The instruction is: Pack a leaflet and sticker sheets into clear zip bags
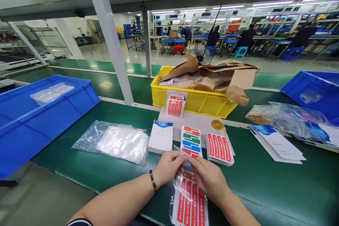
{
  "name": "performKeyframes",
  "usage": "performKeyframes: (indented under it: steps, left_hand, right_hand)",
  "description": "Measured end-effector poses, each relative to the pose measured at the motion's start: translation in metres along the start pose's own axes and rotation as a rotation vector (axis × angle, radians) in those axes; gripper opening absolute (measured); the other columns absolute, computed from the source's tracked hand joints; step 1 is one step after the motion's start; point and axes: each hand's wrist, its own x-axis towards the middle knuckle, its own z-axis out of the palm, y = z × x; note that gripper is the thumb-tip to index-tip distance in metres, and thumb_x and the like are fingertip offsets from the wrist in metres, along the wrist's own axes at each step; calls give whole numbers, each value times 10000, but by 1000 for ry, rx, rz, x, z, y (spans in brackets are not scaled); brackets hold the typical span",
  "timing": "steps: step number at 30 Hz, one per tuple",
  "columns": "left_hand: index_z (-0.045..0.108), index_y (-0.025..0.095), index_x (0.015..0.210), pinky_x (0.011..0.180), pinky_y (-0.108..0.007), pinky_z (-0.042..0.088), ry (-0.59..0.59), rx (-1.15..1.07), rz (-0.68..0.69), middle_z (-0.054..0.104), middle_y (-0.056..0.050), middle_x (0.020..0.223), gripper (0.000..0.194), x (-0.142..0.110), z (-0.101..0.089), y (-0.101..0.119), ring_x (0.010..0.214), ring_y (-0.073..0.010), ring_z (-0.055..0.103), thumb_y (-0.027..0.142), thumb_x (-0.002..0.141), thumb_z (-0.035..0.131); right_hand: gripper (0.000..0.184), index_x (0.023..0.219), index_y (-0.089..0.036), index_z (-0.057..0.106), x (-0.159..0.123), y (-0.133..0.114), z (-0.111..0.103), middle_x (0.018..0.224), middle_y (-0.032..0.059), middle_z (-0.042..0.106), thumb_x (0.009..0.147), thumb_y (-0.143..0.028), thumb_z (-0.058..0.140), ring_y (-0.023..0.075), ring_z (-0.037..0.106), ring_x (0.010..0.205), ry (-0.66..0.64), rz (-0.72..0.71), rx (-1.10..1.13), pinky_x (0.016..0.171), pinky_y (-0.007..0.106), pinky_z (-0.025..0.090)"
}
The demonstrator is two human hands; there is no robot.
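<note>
Both hands meet over a clear plastic bag (188, 203) that has red-and-white label sheets inside. My left hand (169, 167), a beaded bracelet at its wrist, pinches the bag's upper end. My right hand (208, 176) closes on the same end from the other side, its fingertips near the left ones. Just beyond them lies a stack of multicoloured label sheets (191, 137). Right of it is a stack of red label sheets (219, 148), and to the left a stack of white booklets (161, 136) with blue tops. A pile of clear plastic bags (122, 143) lies farther left.
A yellow bin (196, 104) with brown paper stands behind, a filled sample bag (175, 105) leaning on it. Rubber bands (218, 125) lie near the red labels. Blue bins (63, 107) flank the bench. More booklets (278, 143) rest at right. A white post (108, 35) rises behind.
</note>
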Motion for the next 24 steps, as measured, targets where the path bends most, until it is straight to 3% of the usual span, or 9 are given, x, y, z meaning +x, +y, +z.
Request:
performKeyframes:
  steps: [2,5,8,11,14,17,19,24]
  left_hand:
    - [477,137,623,480,-207,374,45,62,127,496,2,541,296,-3,-4,5,468,-77,447,371,794,420]
    - [548,134,779,707,-289,425,126,266,501,565,-65,780,191,-9,-11,15,741,-145,527,299,784,453]
    - [562,154,939,879,-371,360,21,452,728,583,-97,941,220,-13,-15,23,984,-213,486,231,746,491]
    - [555,171,1010,879,-340,367,-170,570,696,609,-78,937,301,-14,-14,24,971,-198,502,186,712,515]
    - [568,172,1005,792,-272,404,-249,666,568,625,-57,878,291,-12,-10,21,829,-157,542,188,720,511]
    - [605,164,800,697,-235,402,-250,755,485,613,-32,724,148,-10,-7,16,690,-131,528,217,749,477]
    - [562,157,634,615,-218,377,-226,803,464,554,-8,589,161,-9,-6,13,582,-109,475,238,745,479]
    - [450,151,520,524,-203,294,-142,804,412,433,29,513,265,-9,-8,14,513,-77,378,279,751,478]
  right_hand:
    - [294,1067,-143,528,-1,7,-5,805,86,614,814,-111,380,150,580,704,9,84,92,591,259,478]
    - [257,1024,-180,559,0,15,-19,851,75,623,843,-161,378,143,590,759,-64,241,282,652,254,485]
    - [239,968,-198,589,4,15,-32,857,71,629,861,-212,375,145,590,774,-242,292,486,668,255,480]
    - [234,927,-198,591,8,11,-36,821,60,624,870,-232,366,142,578,749,-355,301,606,666,261,461]
    - [234,841,-195,580,9,10,-35,760,41,605,876,-252,356,131,550,689,-433,314,623,638,256,434]
    - [245,689,-186,533,7,13,-36,610,5,530,857,-309,404,110,472,569,-510,301,572,548,232,386]
    - [264,619,-184,480,7,15,-39,565,-15,467,833,-336,450,98,418,533,-537,280,544,511,222,357]
    - [321,562,-182,413,9,17,-50,731,25,475,827,-358,458,121,457,672,-481,282,564,607,251,407]
